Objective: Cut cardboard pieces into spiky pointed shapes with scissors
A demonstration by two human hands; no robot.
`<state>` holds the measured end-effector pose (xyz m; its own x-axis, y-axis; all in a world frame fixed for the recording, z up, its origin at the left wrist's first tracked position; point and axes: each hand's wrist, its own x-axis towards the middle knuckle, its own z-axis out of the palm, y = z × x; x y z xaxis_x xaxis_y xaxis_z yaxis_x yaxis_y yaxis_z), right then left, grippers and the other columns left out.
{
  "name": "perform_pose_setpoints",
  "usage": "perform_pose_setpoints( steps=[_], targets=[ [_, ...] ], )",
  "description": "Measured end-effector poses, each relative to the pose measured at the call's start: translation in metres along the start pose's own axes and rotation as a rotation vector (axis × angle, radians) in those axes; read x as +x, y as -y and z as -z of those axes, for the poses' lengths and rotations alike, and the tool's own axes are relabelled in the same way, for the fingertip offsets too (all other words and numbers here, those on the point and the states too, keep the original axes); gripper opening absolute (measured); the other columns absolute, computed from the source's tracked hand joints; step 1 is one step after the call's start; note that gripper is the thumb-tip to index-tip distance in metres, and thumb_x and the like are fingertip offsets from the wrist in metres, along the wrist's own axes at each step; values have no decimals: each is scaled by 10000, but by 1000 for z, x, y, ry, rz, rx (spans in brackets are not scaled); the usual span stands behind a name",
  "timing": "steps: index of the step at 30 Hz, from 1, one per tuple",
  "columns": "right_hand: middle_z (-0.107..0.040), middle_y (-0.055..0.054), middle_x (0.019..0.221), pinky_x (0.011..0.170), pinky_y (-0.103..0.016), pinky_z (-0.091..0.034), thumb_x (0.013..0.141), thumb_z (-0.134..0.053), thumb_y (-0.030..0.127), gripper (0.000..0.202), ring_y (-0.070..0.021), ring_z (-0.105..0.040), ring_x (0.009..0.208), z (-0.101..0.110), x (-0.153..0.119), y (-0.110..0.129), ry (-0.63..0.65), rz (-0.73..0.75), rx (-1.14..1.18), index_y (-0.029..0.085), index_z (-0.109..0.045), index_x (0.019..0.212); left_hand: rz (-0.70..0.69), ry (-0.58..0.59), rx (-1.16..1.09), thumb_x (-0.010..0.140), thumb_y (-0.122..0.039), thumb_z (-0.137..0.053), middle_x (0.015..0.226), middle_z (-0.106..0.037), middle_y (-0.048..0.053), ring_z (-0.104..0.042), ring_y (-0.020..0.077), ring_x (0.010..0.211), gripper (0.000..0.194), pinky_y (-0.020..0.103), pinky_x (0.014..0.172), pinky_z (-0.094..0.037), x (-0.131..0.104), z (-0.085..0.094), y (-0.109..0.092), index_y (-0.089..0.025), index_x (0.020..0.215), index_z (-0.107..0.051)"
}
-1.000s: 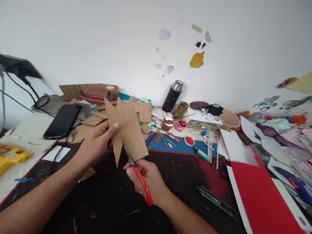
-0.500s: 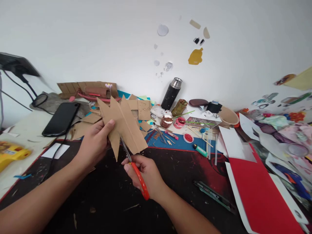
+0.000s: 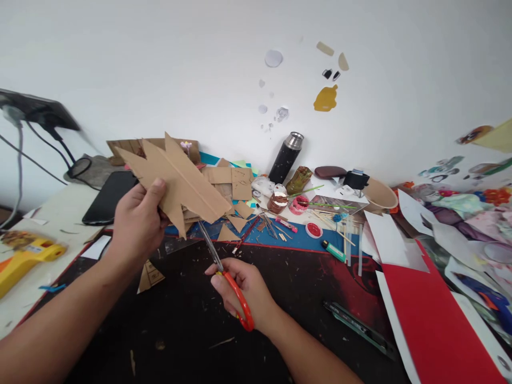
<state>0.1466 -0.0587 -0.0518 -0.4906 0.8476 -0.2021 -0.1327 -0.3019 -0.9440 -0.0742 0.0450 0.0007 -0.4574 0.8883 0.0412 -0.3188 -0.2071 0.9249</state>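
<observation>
With the spiky cardboard (image 3: 176, 173) pinched up off the dark mat (image 3: 180, 330) in the left hand (image 3: 140, 218) and the orange scissors (image 3: 238, 293) gripped in the right hand (image 3: 250, 288), just line the blades (image 3: 210, 244) up first, then go slow and turn the cardboard.

Plain white wall, pale desk shoved right up near it.
The wall (image 3: 168, 69) has a yellow sticker (image 3: 326, 100) and some whitish round patches (image 3: 274, 58) around the middle, plus more colorful stickers (image 3: 442, 166) off to the right. There's a dark panel (image 3: 60, 116) with plugs in it on the left. Desk's (image 3: 66, 207) pale, with a big black red-edged mat (image 3: 192, 341) on top. Light's pretty soft, kinda greyish.
</observation>
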Motion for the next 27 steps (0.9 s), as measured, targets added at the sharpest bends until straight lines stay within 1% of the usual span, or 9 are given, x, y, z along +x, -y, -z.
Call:
perform_pose_setpoints(
  steps=[2,4,7,11,14,18,22,24,27],
  targets=[
    [-439,136,582,424,-185,-311,984,-806,617,471,-48,-382,397,0,0,0,1,11,-11,182,-711,1138,22,18,20,808,-442,-957,458,-489,-105,-371,76,323,406,177,300,-286,-4,-1,4,-215,805,-621],
    [-443,131,590,427,-186,-303,978,-813,603,460,-48,-392,401,0,0,-1,-8,11,-24,181,-719,1134,45,53,31,810,-469,-954,473,-505,-97,-375,73,333,421,169,297,-271,-8,-2,6,-215,813,-619],
    [-461,123,600,435,-190,-301,969,-822,572,435,-52,-410,413,-1,0,-1,-24,5,-45,179,-730,1132,89,90,55,825,-491,-935,514,-550,-85,-401,76,340,412,171,300,-299,-12,-3,9,-210,862,-636],
    [-446,128,578,442,-199,-312,967,-818,572,438,-60,-407,412,-2,0,-2,-35,-1,-39,181,-729,1142,97,112,85,877,-481,-895,489,-501,-102,-412,85,326,389,171,300,-309,-14,-2,11,-229,839,-600],
    [-430,132,565,440,-202,-308,968,-812,610,470,-58,-391,405,-2,0,-2,-42,4,-35,184,-733,1149,88,135,99,895,-474,-883,511,-517,-100,-418,85,336,371,172,306,-328,-16,-1,13,-230,847,-607],
    [-439,129,574,427,-199,-300,959,-821,627,489,-57,-395,400,-2,0,-4,-47,5,-27,184,-735,1148,81,128,128,852,-506,-916,524,-542,-93,-431,84,352,412,177,308,-344,-21,-4,17,-227,831,-613],
    [-439,132,574,413,-194,-302,950,-829,648,514,-56,-394,387,-2,1,-5,-60,7,-4,182,-729,1143,134,127,112,803,-543,-945,511,-534,-96,-420,70,361,468,154,311,-328,-28,-8,20,-221,810,-607],
    [-450,131,570,408,-190,-304,938,-835,677,548,-59,-407,386,-3,1,-4,-65,8,-2,182,-725,1149,143,121,97,795,-541,-952,528,-547,-94,-423,64,371,473,147,315,-326,-31,-10,21,-216,814,-608],
    [-472,133,556,401,-184,-322,912,-844,726,607,-60,-416,382,-6,2,-1,-65,10,10,183,-711,1149,118,109,70,801,-520,-954,555,-568,-91,-449,71,372,457,155,312,-332,-35,-11,22,-219,841,-612]
  ],
)
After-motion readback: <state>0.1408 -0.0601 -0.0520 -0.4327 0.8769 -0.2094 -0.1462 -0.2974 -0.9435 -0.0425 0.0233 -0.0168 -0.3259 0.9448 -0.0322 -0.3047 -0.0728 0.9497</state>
